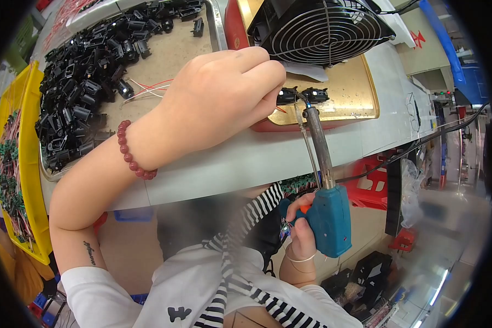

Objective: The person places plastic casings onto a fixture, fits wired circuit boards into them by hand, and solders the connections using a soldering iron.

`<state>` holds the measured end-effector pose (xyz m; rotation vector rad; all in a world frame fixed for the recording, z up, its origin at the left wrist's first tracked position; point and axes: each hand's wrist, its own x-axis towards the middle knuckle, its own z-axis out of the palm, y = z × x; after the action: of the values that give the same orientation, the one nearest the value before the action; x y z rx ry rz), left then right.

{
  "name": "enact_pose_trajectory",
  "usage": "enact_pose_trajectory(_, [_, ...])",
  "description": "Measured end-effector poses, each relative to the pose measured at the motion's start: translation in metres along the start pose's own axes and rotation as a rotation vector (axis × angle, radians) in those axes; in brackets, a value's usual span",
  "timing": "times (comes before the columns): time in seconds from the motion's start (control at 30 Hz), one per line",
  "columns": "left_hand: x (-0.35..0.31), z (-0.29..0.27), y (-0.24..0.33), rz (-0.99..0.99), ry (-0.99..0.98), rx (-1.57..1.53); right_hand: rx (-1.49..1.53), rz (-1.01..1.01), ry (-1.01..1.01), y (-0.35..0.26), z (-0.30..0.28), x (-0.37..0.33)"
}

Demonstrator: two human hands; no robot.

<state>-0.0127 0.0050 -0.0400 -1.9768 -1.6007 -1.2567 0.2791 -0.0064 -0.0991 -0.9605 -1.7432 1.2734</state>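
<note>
My left hand, a bead bracelet on its wrist, is closed above the front left of a gold tin lid. Thin red and white wires trail out behind it, and a short orange-red end shows by the fingertips. Right beside those fingertips are two small black plastic housings on the lid. My right hand grips a teal soldering gun from below, its fingers around the handle and trigger. The gun's metal barrel points up, and its bent tip meets the gap between the housings, with a thin solder feed tube alongside.
A metal tray heaped with black housings lies at the left. Beyond the lid stands a black fan with a wire guard. A yellow bin of wired green boards is at the far left. A black cable runs rightward.
</note>
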Motion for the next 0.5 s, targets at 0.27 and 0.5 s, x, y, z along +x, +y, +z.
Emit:
enact_pose_trajectory(0.27, [-0.001,0.002,-0.001,0.000,-0.003,-0.019,0.214,0.182,0.023,-0.033,0.014,0.008])
enact_pose_trajectory(0.5, [-0.001,0.002,-0.001,0.002,-0.005,-0.016,0.112,-0.012,-0.079,-0.014,0.000,0.005])
